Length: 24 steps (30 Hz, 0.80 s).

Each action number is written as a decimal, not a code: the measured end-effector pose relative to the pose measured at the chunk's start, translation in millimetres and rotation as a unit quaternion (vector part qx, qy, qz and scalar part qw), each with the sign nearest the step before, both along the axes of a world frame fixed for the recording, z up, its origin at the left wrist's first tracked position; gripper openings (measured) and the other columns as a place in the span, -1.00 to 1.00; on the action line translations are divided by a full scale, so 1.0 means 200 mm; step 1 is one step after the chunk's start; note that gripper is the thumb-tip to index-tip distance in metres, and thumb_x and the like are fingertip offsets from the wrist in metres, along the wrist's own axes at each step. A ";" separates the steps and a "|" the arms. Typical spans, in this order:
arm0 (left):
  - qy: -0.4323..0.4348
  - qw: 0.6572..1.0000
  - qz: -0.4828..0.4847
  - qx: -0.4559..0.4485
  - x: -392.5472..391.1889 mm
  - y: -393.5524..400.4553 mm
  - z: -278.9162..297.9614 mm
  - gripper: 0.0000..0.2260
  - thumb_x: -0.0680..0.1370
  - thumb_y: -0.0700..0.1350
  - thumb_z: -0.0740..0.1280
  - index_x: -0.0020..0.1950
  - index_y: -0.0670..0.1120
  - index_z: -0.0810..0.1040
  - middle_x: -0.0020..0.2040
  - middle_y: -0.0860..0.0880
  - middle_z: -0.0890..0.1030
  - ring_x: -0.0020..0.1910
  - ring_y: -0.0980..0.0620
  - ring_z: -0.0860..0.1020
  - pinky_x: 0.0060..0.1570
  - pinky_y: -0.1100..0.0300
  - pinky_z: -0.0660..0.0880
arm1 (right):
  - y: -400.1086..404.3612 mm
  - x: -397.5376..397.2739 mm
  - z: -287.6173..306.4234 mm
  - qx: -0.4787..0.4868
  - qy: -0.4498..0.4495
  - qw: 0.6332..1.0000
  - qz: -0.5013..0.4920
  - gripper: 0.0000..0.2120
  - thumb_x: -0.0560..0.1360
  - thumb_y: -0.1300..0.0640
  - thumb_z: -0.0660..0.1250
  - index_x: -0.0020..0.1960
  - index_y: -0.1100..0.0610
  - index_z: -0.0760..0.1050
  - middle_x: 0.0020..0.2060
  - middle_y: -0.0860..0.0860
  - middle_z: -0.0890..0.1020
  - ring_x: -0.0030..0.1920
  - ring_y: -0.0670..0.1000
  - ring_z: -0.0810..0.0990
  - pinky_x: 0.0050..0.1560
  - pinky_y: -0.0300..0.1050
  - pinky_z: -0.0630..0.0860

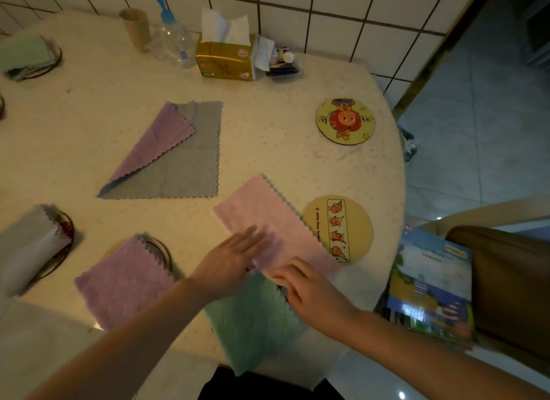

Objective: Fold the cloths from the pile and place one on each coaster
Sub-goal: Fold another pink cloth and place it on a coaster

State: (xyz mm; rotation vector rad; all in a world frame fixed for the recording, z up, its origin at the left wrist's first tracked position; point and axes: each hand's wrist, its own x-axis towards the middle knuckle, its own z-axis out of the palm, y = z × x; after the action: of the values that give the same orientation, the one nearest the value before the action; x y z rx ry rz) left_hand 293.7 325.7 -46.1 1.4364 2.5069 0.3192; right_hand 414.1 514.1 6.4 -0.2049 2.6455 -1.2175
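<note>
1. Pink cloth (268, 218), folded, lies flat on the table (268, 137) in front of us; its zigzag right edge overlaps the left rim of the plain yellow coaster (339, 230).
2. Our left hand (229, 261) rests flat and open on the cloth's near left part, fingers spread.
3. Our right hand (309, 289) pinches the cloth's near corner between fingers and thumb.
4. Just under both hands lies a green cloth (253, 322), reaching to the table's near edge.
5. To the left, a purple cloth (125, 280) covers most of a coaster, and a grey cloth (26, 245) sits on another.
6. Farther back, the pile (175, 158) shows a grey cloth with a purple one turned diagonally over it.
7. A bare cartoon coaster (345, 121) lies at far right; a tissue box (226, 59) stands by the wall.
</note>
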 end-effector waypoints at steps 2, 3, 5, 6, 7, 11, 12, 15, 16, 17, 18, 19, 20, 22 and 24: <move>-0.044 0.999 -0.004 0.016 0.10 0.04 -0.03 -0.37 0.46 -0.14 0.27 0.53 -0.03 0.20 0.51 -0.03 0.25 0.51 -0.02 0.17 0.47 0.05 0.17 | -0.01 -0.01 0.03 -0.021 0.003 1.000 -0.012 -0.74 0.55 0.25 0.16 0.21 0.15 0.45 0.09 -0.02 0.44 0.07 -0.16 0.42 0.13 -0.45 0.30; -0.050 0.999 0.004 0.022 0.13 0.06 -0.06 -0.43 0.50 -0.08 0.28 0.50 -0.05 0.26 0.49 -0.03 0.32 0.49 -0.02 0.22 0.44 0.05 0.24 | -0.02 -0.02 0.04 -0.027 0.009 1.000 -0.009 -0.77 0.55 0.22 0.16 0.18 0.16 0.46 0.07 -0.02 0.45 0.05 -0.16 0.43 0.10 -0.43 0.32; -0.056 0.998 0.024 0.035 0.17 0.08 -0.09 -0.53 0.53 0.02 0.25 0.42 -0.09 0.40 0.41 -0.04 0.43 0.42 -0.01 0.35 0.33 0.04 0.40 | -0.01 -0.04 0.07 -0.034 0.019 0.999 0.013 -0.79 0.55 0.20 0.14 0.13 0.16 0.47 0.05 -0.02 0.47 0.02 -0.18 0.42 0.07 -0.46 0.30; -0.062 0.996 0.035 0.049 0.18 0.09 -0.10 -0.55 0.53 0.04 0.23 0.38 -0.10 0.46 0.37 -0.05 0.48 0.38 -0.02 0.41 0.25 0.03 0.46 | 0.01 -0.05 0.07 -0.026 0.018 0.999 0.031 -0.79 0.54 0.20 0.14 0.12 0.16 0.47 0.06 -0.02 0.47 0.03 -0.19 0.42 0.09 -0.48 0.28; -0.063 0.995 0.043 0.060 0.19 0.09 -0.11 -0.57 0.52 0.03 0.22 0.34 -0.10 0.50 0.34 -0.05 0.52 0.34 -0.03 0.46 0.18 0.03 0.51 | 0.04 -0.07 0.06 -0.007 0.018 0.999 0.050 -0.77 0.53 0.23 0.14 0.14 0.15 0.47 0.09 -0.03 0.47 0.05 -0.19 0.41 0.12 -0.48 0.27; -0.091 0.992 0.053 0.065 0.20 0.06 -0.14 -0.55 0.53 0.05 0.14 0.39 -0.05 0.44 0.40 -0.02 0.45 0.41 -0.02 0.37 0.31 0.04 0.42 | 0.24 -0.20 -0.07 0.161 0.067 0.981 0.088 -0.48 0.39 0.47 0.25 0.30 0.14 0.42 0.26 0.03 0.48 0.21 -0.02 0.48 0.20 -0.14 0.47; -0.120 0.989 0.059 0.061 0.20 0.05 -0.14 -0.53 0.55 0.07 0.11 0.43 -0.04 0.40 0.44 -0.01 0.39 0.45 0.00 0.30 0.39 0.08 0.31 | 0.28 -0.23 -0.10 0.202 0.070 0.970 0.118 -0.40 0.36 0.49 0.24 0.35 0.14 0.38 0.32 0.07 0.45 0.26 0.06 0.47 0.21 -0.04 0.48; -0.171 0.981 0.075 0.058 0.20 0.06 -0.11 -0.51 0.57 0.10 0.07 0.48 -0.01 0.31 0.49 0.03 0.30 0.49 0.07 0.18 0.45 0.21 0.06 | 0.37 -0.29 -0.17 0.277 0.018 0.936 0.216 -0.40 0.47 0.37 0.06 0.49 0.09 0.15 0.49 0.03 0.21 0.45 0.04 0.23 0.39 0.01 0.29; -0.183 0.978 0.082 0.064 0.20 0.06 -0.09 -0.53 0.58 0.08 0.09 0.48 0.00 0.31 0.48 0.04 0.30 0.49 0.09 0.18 0.45 0.25 0.04 | 0.40 -0.30 -0.19 0.291 0.030 0.926 0.237 -0.38 0.46 0.38 0.10 0.49 0.10 0.15 0.49 0.03 0.21 0.45 0.04 0.23 0.38 0.02 0.30; -0.201 0.973 0.092 0.068 0.19 0.06 -0.08 -0.55 0.59 0.05 0.12 0.48 0.01 0.31 0.48 0.07 0.29 0.49 0.13 0.18 0.45 0.28 0.04 | 0.42 -0.31 -0.22 0.306 0.049 0.915 0.257 -0.33 0.42 0.42 0.19 0.49 0.11 0.17 0.48 0.04 0.24 0.44 0.04 0.26 0.35 0.03 0.34; -0.221 0.967 0.104 0.072 0.19 0.06 -0.07 -0.57 0.59 0.03 0.13 0.47 0.03 0.32 0.47 0.10 0.30 0.47 0.17 0.18 0.44 0.31 0.05 | 0.43 -0.32 -0.24 0.324 0.058 0.904 0.274 -0.28 0.38 0.44 0.24 0.48 0.10 0.18 0.47 0.04 0.26 0.43 0.05 0.28 0.34 0.03 0.35; -0.245 0.959 0.116 0.081 0.18 0.06 -0.05 -0.58 0.59 0.01 0.13 0.46 0.04 0.34 0.44 0.13 0.31 0.45 0.21 0.20 0.44 0.32 0.07 | 0.45 -0.33 -0.26 0.327 0.053 0.900 0.284 -0.27 0.37 0.44 0.26 0.48 0.09 0.17 0.47 0.02 0.27 0.43 0.03 0.28 0.36 0.00 0.32; -0.270 0.949 0.133 0.095 0.17 0.05 -0.04 -0.60 0.59 -0.02 0.15 0.44 0.04 0.36 0.41 0.14 0.35 0.42 0.23 0.24 0.43 0.33 0.12 | 0.45 -0.35 -0.26 0.327 0.049 0.899 0.288 -0.28 0.39 0.41 0.24 0.49 0.06 0.16 0.47 -0.01 0.26 0.44 0.01 0.27 0.36 -0.04 0.27; -0.319 0.921 0.180 0.130 0.14 0.05 -0.02 -0.66 0.60 -0.10 0.19 0.38 0.05 0.45 0.32 0.16 0.46 0.31 0.25 0.38 0.34 0.33 0.28 | 0.44 -0.39 -0.25 0.308 0.018 0.910 0.278 -0.35 0.43 0.31 0.21 0.48 0.00 0.17 0.47 -0.08 0.25 0.42 -0.05 0.26 0.36 -0.08 0.23; -0.379 0.882 0.246 0.133 0.10 0.05 -0.01 -0.74 0.60 -0.09 0.20 0.24 0.04 0.58 0.16 0.13 0.60 0.11 0.21 0.52 0.17 0.24 0.45 | 0.42 -0.44 -0.19 0.272 -0.032 0.932 0.235 -0.44 0.42 0.19 0.21 0.41 -0.07 0.30 0.38 -0.14 0.39 0.31 -0.09 0.38 0.23 -0.09 0.36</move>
State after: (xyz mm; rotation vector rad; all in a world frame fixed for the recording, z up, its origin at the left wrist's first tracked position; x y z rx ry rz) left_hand 313.5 336.1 -47.3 0.5117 2.1328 1.1077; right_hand 326.2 597.2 -31.7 -0.6358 2.5408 -0.3199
